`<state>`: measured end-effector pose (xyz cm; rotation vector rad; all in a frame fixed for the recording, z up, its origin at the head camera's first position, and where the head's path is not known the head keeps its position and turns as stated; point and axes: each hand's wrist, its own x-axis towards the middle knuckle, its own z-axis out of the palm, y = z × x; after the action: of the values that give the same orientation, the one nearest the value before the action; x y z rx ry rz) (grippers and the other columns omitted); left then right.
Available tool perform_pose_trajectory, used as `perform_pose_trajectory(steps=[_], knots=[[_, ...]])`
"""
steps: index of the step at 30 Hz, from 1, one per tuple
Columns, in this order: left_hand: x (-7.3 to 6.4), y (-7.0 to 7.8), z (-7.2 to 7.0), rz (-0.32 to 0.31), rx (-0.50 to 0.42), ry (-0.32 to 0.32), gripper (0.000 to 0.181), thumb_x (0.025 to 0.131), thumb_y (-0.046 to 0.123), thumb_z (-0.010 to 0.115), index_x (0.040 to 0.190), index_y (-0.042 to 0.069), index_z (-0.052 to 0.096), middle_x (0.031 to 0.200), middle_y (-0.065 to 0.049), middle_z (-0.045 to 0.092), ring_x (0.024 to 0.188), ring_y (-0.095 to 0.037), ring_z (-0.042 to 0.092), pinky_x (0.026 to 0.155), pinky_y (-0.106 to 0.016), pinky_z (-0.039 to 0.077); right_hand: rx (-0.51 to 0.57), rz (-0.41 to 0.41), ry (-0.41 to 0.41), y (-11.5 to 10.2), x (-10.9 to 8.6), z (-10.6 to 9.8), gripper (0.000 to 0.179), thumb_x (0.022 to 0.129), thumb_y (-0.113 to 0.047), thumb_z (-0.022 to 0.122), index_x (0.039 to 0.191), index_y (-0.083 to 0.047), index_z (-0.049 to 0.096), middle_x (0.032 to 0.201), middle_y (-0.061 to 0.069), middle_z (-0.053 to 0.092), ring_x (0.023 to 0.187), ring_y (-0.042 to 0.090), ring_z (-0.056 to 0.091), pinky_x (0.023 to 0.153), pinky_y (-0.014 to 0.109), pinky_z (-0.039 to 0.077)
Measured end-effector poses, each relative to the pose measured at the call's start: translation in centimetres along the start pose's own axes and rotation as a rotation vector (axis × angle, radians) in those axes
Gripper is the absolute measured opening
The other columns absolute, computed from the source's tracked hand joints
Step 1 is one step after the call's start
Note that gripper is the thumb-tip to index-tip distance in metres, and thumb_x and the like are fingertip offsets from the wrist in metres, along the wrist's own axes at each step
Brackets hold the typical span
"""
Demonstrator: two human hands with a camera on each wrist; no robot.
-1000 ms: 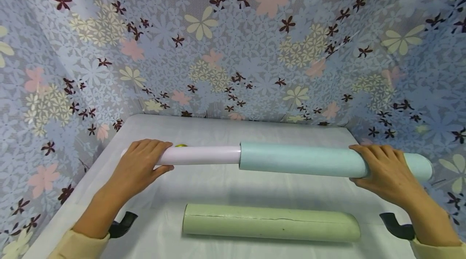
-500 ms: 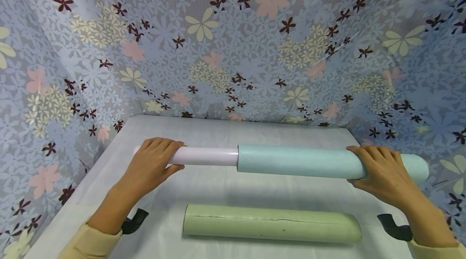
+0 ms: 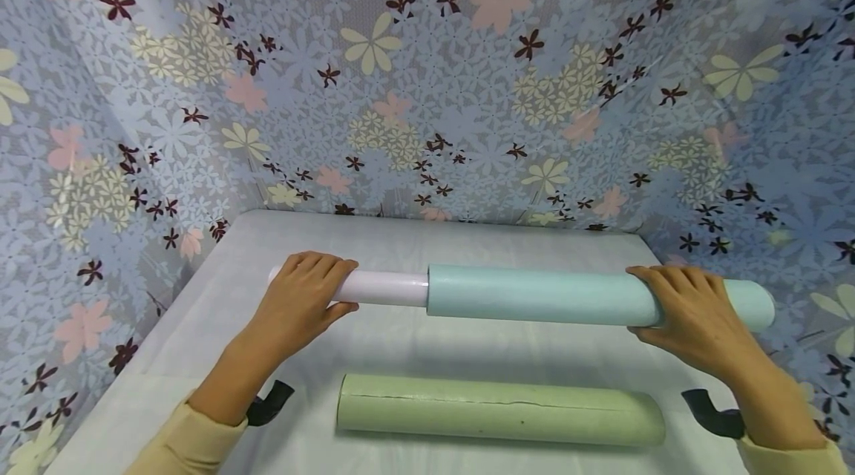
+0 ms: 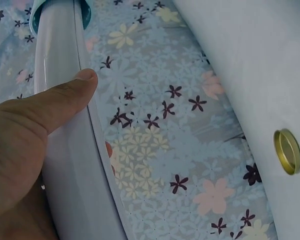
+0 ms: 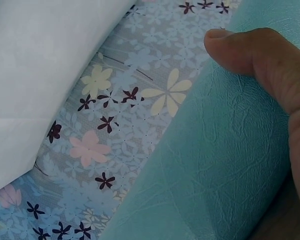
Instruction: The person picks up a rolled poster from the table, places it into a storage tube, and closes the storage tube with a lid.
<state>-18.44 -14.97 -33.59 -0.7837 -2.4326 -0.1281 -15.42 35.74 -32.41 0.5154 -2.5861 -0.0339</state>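
My left hand (image 3: 300, 306) grips a slim pale lilac tube (image 3: 387, 289) near its left end, with the thumb (image 4: 72, 95) along the near side. The right end of this tube sits inside a wider light blue tube (image 3: 534, 295). Around the right part of the blue tube curls my right hand (image 3: 695, 319). Both tubes lie in one nearly level line, held over the table. In the left wrist view, a lengthwise seam runs along the lilac tube, and the blue tube's open mouth (image 4: 86, 20) surrounds it. The right wrist view shows creased blue tube surface (image 5: 205, 150) under the thumb.
A green tube (image 3: 501, 410) with a crack-like line along it lies on the white-covered table (image 3: 441, 237) nearer the body. A small gold ring-shaped object (image 4: 288, 152) stands on the white surface. Flowered cloth (image 3: 427, 89) hangs behind and beside the table.
My left hand has moved right, sliding the lilac tube deeper into the blue one, so less of it shows. The blue tube and right hand have shifted slightly left. The green tube stays put.
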Motion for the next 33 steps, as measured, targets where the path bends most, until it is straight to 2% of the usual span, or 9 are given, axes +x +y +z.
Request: perform_pose_trajectory(steps=[11,27,33], knots=[[0.7,1.0,0.4,0.001,0.044,-0.005,0.057,0.072,0.041,0.079,0.118,0.014,0.059,0.109,-0.004,0.066,0.104,-0.025,0.061,0.096,-0.043,0.044,0.014,-0.007,0.002,-0.9,0.5,0.3,0.090,0.050,-0.027,0.090,0.129,-0.013,0.049,0.117,0.017,0.056,0.107,0.044,0.045,0.084,0.058,0.031],[1.7,2.7,1.1,0.022,0.050,0.005,0.056,0.072,0.042,0.078,0.116,0.015,0.058,0.108,-0.003,0.067,0.103,-0.023,0.061,0.096,-0.042,0.044,0.015,-0.021,0.018,-1.8,1.1,0.4,0.090,0.050,-0.027,0.089,0.129,-0.013,0.049,0.116,0.018,0.056,0.106,0.045,0.045,0.087,0.059,0.030],[1.9,3.2,1.3,0.038,0.041,0.044,0.057,0.071,0.042,0.079,0.116,0.013,0.059,0.106,-0.003,0.067,0.101,-0.023,0.062,0.095,-0.042,0.045,0.015,-0.025,0.032,-2.0,1.2,0.5,0.091,0.049,-0.027,0.089,0.129,-0.012,0.049,0.115,0.018,0.056,0.104,0.044,0.046,0.085,0.058,0.031]])
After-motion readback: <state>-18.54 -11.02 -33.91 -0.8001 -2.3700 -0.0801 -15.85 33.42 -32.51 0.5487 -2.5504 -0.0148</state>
